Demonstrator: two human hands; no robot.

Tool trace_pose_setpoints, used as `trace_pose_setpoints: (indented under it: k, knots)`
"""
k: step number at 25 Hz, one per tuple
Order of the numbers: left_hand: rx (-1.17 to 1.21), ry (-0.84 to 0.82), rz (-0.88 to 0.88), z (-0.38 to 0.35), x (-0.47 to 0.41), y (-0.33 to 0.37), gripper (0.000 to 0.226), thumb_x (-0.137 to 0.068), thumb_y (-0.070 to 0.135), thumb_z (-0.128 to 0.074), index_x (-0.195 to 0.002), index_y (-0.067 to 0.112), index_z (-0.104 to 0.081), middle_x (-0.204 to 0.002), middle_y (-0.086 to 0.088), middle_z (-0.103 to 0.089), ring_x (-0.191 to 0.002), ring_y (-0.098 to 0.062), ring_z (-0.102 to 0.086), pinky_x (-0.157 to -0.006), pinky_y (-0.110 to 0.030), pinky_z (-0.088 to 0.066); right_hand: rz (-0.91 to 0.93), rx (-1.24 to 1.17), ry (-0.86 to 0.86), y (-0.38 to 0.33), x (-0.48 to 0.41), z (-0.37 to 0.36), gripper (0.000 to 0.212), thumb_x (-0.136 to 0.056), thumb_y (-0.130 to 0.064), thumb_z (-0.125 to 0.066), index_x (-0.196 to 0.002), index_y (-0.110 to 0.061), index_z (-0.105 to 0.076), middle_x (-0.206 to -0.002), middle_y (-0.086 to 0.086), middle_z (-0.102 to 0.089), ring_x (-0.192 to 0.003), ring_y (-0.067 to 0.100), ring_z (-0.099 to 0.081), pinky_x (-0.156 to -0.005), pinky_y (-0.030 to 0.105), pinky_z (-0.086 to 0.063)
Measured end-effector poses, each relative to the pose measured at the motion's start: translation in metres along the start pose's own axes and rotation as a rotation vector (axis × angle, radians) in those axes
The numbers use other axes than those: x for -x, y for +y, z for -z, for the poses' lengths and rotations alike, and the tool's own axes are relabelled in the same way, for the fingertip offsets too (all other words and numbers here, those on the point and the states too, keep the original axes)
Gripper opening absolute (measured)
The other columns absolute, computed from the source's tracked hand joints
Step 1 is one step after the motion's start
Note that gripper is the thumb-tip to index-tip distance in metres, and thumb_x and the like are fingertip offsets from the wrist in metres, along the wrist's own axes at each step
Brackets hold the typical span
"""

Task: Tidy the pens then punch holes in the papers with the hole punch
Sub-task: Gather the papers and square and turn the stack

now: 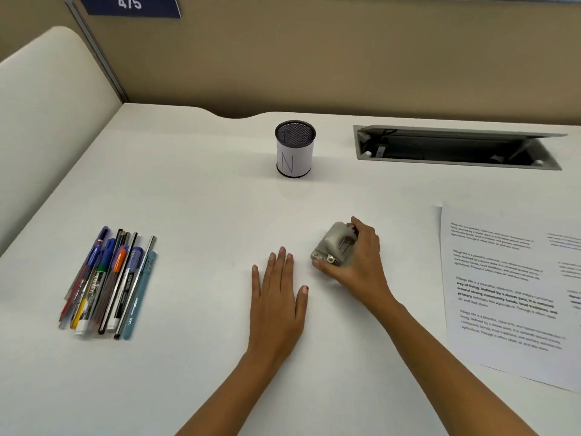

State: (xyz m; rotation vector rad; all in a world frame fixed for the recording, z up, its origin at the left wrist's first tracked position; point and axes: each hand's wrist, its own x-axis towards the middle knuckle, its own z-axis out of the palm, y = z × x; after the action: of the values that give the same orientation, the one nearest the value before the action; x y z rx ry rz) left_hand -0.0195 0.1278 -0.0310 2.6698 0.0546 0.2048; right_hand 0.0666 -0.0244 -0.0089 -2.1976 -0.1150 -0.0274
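**Hole punch in hand, pens loose on the counter**

Right hand (358, 265) has its fingers (358, 222) curled round the hole punch (333, 245), thumb at the near end. The punch sits mid-counter. Left hand (278, 297) lies flat just beside it, fingers straight and together, holding nothing. Printed papers (509, 287) lie off to the right, near the punch but not touching. The pens (110, 281) are a loose bundle well over on the left. A mesh cup (295, 149) with a white label stands upright further back, and there's an open cable hatch (456, 146) back right. White counter (188, 190), tan partition (345, 58) behind, blue "475" sign (130, 4) top left.
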Motion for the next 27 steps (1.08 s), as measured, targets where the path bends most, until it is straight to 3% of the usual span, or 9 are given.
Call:
trace_pose_setpoints:
  k: [5, 10, 21, 27]
  knots:
    - [-0.007, -0.076, -0.047, -0.026, -0.034, 0.04, 0.064, -0.097, 0.041, -0.027, -0.152, 0.014, -0.008, -0.161, 0.0, 0.002, -0.148, -0.014, 0.006, -0.121, -0.038, 0.008, -0.161, 0.029, 0.37, 0.001, -0.054, 0.03, 0.108, -0.059, -0.047, -0.086, -0.141, -0.005, -0.031, -0.136, 0.01, -0.037, -0.125, 0.025, -0.035, -0.104, 0.036, -0.039]
    - [-0.161, -0.072, 0.003, -0.05, -0.041, 0.067, 0.071, -0.094, 0.049, -0.015, -0.151, 0.009, -0.007, -0.161, -0.008, -0.001, -0.148, -0.021, 0.001, -0.12, -0.048, 0.004, -0.339, 0.157, 0.595, 0.015, -0.138, 0.049, 0.107, -0.06, -0.056, -0.08, -0.138, 0.0, -0.034, -0.133, 0.014, -0.041, -0.119, 0.028, -0.039, -0.101, 0.035, -0.035]
    - [-0.141, -0.07, -0.001, -0.055, -0.043, 0.066, 0.071, -0.094, 0.048, -0.019, -0.151, 0.008, -0.005, -0.161, -0.007, 0.0, -0.148, -0.018, 0.003, -0.119, -0.044, -0.002, -0.522, 0.353, 0.596, 0.055, -0.218, 0.047, 0.094, -0.062, -0.057, -0.079, -0.127, 0.0, -0.039, -0.128, 0.014, -0.045, -0.115, 0.028, -0.043, -0.097, 0.033, -0.035]
    - [-0.157, -0.076, -0.005, -0.056, -0.043, 0.066, 0.071, -0.094, 0.047, -0.021, -0.151, 0.007, -0.007, -0.161, -0.008, -0.003, -0.148, -0.02, -0.001, -0.119, -0.045, -0.004, -0.546, 0.348, 0.566, 0.055, -0.228, 0.048, 0.115, -0.062, -0.06, -0.077, -0.142, 0.002, -0.025, -0.136, 0.014, -0.041, -0.12, 0.027, -0.041, -0.102, 0.033, -0.031]
